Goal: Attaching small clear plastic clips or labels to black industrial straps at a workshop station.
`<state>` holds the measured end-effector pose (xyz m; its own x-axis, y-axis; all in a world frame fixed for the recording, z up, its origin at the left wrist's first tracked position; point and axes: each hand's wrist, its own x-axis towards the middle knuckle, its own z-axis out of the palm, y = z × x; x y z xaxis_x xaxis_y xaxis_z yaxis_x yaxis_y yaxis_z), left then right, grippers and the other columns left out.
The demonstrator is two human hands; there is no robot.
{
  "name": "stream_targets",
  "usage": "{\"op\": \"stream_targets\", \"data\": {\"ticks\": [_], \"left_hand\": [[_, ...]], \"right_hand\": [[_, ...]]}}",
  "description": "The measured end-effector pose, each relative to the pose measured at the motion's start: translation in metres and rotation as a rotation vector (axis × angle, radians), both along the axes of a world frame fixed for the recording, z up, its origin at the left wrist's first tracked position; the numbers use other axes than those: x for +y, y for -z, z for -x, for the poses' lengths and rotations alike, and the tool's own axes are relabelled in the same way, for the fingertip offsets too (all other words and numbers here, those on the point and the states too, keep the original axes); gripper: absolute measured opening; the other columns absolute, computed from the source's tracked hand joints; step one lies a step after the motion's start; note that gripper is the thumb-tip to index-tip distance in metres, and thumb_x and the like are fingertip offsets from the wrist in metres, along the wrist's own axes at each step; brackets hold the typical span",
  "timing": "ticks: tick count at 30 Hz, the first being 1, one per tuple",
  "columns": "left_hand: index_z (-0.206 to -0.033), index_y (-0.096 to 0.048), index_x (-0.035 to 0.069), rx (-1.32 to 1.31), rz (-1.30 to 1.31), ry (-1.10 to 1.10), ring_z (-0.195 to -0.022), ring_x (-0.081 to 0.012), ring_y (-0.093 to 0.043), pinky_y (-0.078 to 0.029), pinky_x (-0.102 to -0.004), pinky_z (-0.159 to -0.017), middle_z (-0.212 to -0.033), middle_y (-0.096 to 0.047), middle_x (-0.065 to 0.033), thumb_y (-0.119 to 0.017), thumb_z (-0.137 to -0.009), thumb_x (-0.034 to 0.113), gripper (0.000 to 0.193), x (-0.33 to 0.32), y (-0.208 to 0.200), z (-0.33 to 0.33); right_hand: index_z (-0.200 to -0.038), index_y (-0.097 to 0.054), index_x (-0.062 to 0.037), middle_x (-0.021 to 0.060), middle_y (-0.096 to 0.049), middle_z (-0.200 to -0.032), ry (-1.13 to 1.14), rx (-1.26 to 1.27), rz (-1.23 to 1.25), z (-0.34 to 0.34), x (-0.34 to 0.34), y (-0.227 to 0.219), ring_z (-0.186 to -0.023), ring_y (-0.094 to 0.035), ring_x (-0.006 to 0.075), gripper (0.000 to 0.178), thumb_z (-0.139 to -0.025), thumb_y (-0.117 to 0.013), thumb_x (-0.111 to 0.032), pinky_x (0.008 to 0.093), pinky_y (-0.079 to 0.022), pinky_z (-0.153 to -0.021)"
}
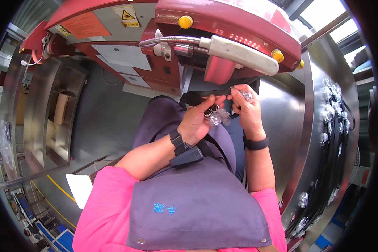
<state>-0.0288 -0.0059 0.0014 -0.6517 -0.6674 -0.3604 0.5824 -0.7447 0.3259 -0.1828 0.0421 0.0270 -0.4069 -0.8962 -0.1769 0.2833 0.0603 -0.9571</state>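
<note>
**Left hand [197,120] and right hand [247,111] both on one black strap [193,98], at the red machine [235,17]**

Head view: strap is over the lap, just below the machine's pinkish-red wheel [219,70]. Left hand clamped on the strap, thumb on top; metal rings [207,112] and a crumpled clear plastic wrap [218,118] bunch at its fingers. Right hand pinches the strap thumb-to-fingers, more clear plastic showing at its fingertips. Hands close together; can't tell if the fingertips touch. Strap spans between them, loops down at the left end.

Above: off-white lamp head [243,55] on a flexible metal conduit [168,40], yellow knobs [185,22] on the housing.

Right: steel trough [300,168] with a long bundle of black straps [332,145], clear plastic on the fittings.

Left: steel shelving [34,126], cardboard box [61,108] inside.

Wearer: pink sleeves [109,201], grey-purple apron [197,222], black band on each wrist.
</note>
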Motion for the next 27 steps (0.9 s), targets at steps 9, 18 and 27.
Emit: {"op": "stream_targets", "data": {"ticks": [9,18,27], "left_hand": [[-0.106,-0.062,-0.001,-0.024,-0.021,-0.007,-0.095,-0.0182,-0.064,-0.052,-0.0333,-0.086,-0.107,-0.066,-0.0125,-0.062,-0.092,0.013,0.019,-0.004,0.002,0.000],[-0.105,-0.063,0.000,-0.019,-0.050,-0.008,-0.095,-0.0192,-0.064,-0.053,-0.0333,-0.085,-0.108,-0.067,-0.0131,-0.063,-0.091,0.012,0.018,-0.007,0.005,-0.001],[-0.102,-0.063,0.001,-0.003,-0.070,-0.039,-0.099,-0.0196,-0.065,-0.053,-0.0331,-0.087,-0.109,-0.066,-0.0143,-0.064,-0.090,0.011,0.015,-0.008,0.004,0.002]], "right_hand": [[-0.099,-0.059,-0.0043,0.0037,-0.059,-0.076,-0.033,-0.052,-0.041,0.002,-0.010,-0.003,-0.052,-0.036,0.0014,0.011,-0.092,-0.061,-0.011,0.0179,-0.026,-0.044],[-0.099,-0.060,-0.0034,0.0031,-0.059,-0.072,-0.011,-0.134,-0.036,0.002,-0.017,0.001,-0.050,-0.032,0.0011,0.011,-0.091,-0.064,-0.010,0.0195,-0.023,-0.043],[-0.100,-0.061,-0.0029,0.0031,-0.058,-0.072,0.002,-0.144,-0.036,0.002,-0.020,0.001,-0.051,-0.033,0.0010,0.011,-0.091,-0.063,-0.010,0.0192,-0.023,-0.044]]}}
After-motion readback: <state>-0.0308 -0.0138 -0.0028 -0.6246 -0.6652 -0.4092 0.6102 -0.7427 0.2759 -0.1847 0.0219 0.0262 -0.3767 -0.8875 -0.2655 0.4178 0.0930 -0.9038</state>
